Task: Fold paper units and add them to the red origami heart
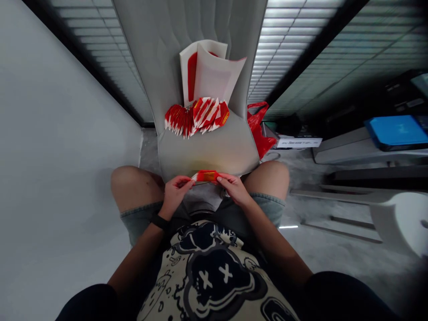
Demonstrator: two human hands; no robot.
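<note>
A small red paper piece [207, 176] with a gold patch and a white end is stretched between my hands, just over the front edge of the grey chair seat. My left hand [176, 192] pinches its white left end. At its right end, my right hand [235, 188] grips the red part between thumb and fingers. Farther back on the seat lies a fanned row of folded red and white papers [197, 117]. Behind them, large curled white sheets with red [216, 73] lean against the backrest.
The grey chair [210, 149] stands between my knees. A red plastic bag [261, 131] and a white-edged box [297, 142] are on the floor to its right. Farther right are a blue object [397, 131] and a white chair [401, 223]. A white wall [67, 156] runs along the left.
</note>
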